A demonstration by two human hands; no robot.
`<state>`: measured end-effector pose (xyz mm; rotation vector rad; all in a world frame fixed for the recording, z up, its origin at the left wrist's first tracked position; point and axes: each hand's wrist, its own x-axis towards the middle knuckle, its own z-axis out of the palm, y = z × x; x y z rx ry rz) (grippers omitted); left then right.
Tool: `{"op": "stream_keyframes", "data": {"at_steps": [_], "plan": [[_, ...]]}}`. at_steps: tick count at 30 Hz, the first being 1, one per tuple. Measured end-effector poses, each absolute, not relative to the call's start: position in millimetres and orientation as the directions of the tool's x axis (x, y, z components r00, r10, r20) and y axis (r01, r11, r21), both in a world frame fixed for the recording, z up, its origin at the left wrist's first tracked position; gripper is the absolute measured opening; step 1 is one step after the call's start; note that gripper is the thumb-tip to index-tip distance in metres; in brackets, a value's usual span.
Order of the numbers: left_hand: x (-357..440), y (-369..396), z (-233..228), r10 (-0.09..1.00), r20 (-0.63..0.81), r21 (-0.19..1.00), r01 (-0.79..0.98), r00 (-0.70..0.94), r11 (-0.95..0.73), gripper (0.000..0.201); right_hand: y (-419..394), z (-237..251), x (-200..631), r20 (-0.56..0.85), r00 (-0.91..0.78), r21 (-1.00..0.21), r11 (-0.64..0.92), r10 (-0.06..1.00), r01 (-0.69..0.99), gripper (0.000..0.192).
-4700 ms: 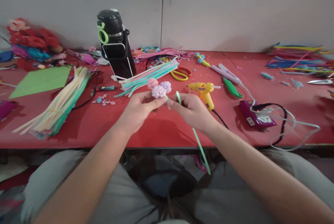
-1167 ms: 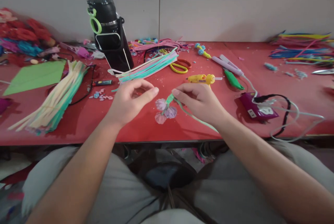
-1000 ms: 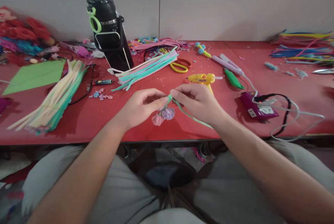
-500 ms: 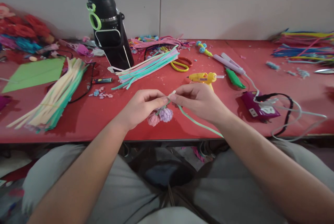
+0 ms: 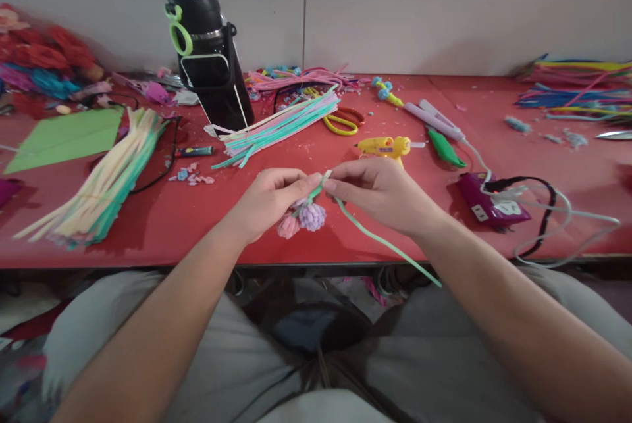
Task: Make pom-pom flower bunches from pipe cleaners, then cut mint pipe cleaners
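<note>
Head view: both hands (left (image 5: 269,202), right (image 5: 380,193)) pinching pom-pom stem (image 5: 316,194).

Craft workbench: glue gun (image 5: 384,145), pipe cleaners (image 5: 279,127)

No legible text anywhere (glue gun (image 5: 384,146) label too blurred).

The left hand (image 5: 269,202) and right hand (image 5: 378,189) meet over the red counter (image 5: 197,225), both pinching the top of a green pipe cleaner (image 5: 380,242). Pink and purple pompoms (image 5: 302,219) hang just below the fingertips. A yellow glue gun (image 5: 382,145) lies just beyond the right hand, a black bottle (image 5: 210,54) further back left.
</note>
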<state>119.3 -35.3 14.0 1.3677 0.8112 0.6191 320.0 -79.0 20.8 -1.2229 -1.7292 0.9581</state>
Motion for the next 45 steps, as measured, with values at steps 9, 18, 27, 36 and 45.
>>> {"op": "stream_keyframes", "data": {"at_steps": [9,18,27,36,45], "plan": [[128.9,-39.4,10.6,0.828,-0.175,0.984,0.055,0.533,0.172,0.04,-83.6,21.6,315.2,0.191,-0.187,-0.902,0.247,0.964,0.355,0.027],[128.5,-37.2,9.6,0.755,-0.251,0.932,-0.059,0.605,0.357,0.033,-83.9,21.7,314.1,0.228,-0.206,-0.914,0.283,0.952,0.292,0.023],[129.4,-38.7,11.8,0.689,-0.246,0.899,-0.104,0.681,0.425,0.03,-86.8,21.2,312.8,0.292,-0.181,-0.915,0.33,0.939,0.234,0.03],[130.0,-37.9,12.0,0.702,-0.203,0.899,-0.154,0.683,0.41,0.029,-84.5,23.4,312.9,0.283,-0.26,-0.938,0.323,0.923,0.126,0.026],[129.0,-37.0,9.6,0.729,-0.163,0.922,-0.16,0.665,0.353,0.028,-88.7,24.8,314.7,0.106,-0.25,-0.99,0.126,0.962,0.065,0.03]]}}
